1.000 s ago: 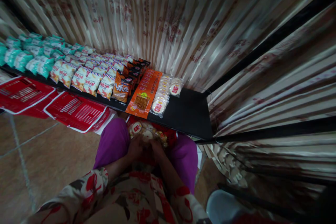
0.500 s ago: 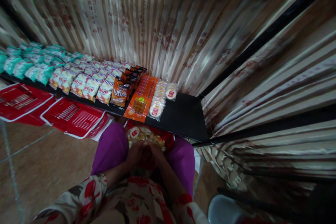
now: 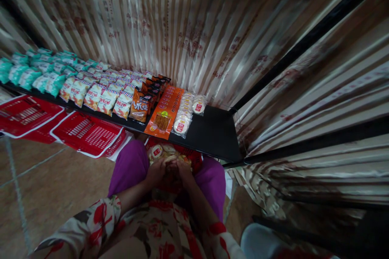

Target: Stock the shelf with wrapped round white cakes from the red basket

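My left hand (image 3: 156, 171) and my right hand (image 3: 184, 171) are close together between my knees. Their fingers are curled around a pale snack packet (image 3: 170, 158), dim and partly covered by the hands. Just beyond them, a red basket (image 3: 197, 159) holds more packets, among them a clear packet of a round white cracker (image 3: 156, 151) with a red label. On the black shelf (image 3: 212, 133) above lie a row of similar white cracker packets (image 3: 181, 124) and one separate packet (image 3: 199, 105).
Left along the shelf are a flat orange packet (image 3: 161, 119), brown-orange bags (image 3: 139, 107), white bags (image 3: 123, 105) and teal bags (image 3: 28, 77). Red baskets (image 3: 88, 131) sit below. A striped curtain (image 3: 188, 28) and black poles (image 3: 304, 48) stand behind and right.
My hands have shifted slightly upward and apart, and more of the pale packet shows between them. The whole view has moved a little; the shelf goods are unchanged.
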A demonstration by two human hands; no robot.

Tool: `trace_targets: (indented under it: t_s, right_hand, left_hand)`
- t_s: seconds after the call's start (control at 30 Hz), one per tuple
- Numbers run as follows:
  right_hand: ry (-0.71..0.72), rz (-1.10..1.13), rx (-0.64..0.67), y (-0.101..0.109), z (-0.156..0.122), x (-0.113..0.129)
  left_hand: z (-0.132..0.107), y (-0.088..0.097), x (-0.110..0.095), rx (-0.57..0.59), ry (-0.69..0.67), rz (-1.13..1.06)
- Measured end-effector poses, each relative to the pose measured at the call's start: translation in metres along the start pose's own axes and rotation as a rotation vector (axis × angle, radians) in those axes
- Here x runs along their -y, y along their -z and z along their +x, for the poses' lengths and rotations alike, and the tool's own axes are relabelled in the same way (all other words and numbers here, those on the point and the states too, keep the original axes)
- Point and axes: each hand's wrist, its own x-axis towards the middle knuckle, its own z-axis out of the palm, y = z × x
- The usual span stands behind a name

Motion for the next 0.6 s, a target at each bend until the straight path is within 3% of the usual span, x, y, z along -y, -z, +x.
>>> trace_targets:
  t_s: [0.23, 0.6]
  right_hand:
    - [0.049, -0.054, -0.011, 0.001, 0.003, -0.002]
    - [0.135, -0.151, -0.071, 0.001, -0.003, -0.001]
  left_hand:
    - [0.002, 0.000, 0.005, -0.014, 0.054, -0.079]
    - [-0.002, -0.001, -0.015, -0.006, 0.225, -0.660]
